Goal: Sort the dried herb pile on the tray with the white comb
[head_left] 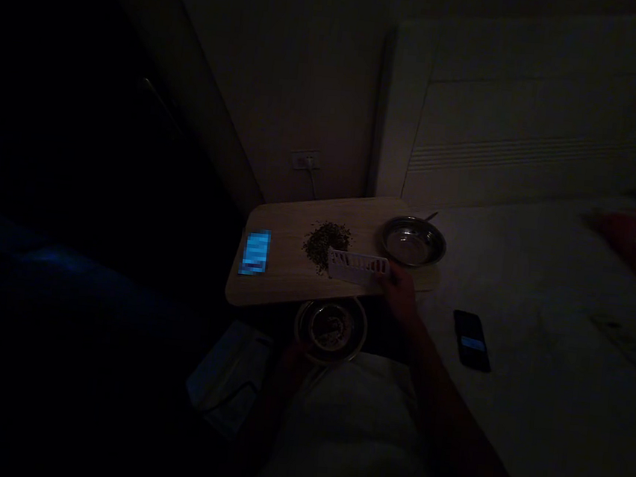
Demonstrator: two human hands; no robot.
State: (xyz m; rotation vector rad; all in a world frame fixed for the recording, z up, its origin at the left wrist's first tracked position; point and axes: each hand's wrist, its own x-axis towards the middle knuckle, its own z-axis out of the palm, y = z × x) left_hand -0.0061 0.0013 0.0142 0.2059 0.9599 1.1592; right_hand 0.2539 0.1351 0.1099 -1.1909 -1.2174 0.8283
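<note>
The room is very dark. My right hand (401,291) is closed on the handle of a white slotted blade (357,265), which lies against a heap of dark chopped bits (324,243) on a wooden board (274,283). My left hand (293,360) is barely visible under a small steel bowl (331,330) with some dark bits in it. It holds that bowl just below the board's near edge.
A second steel bowl (413,242) sits at the board's right end. A lit phone (255,252) lies on the board's left part, and a dark phone (472,340) lies on the pale bed (542,305). A headboard (531,131) and wall socket (306,161) stand behind.
</note>
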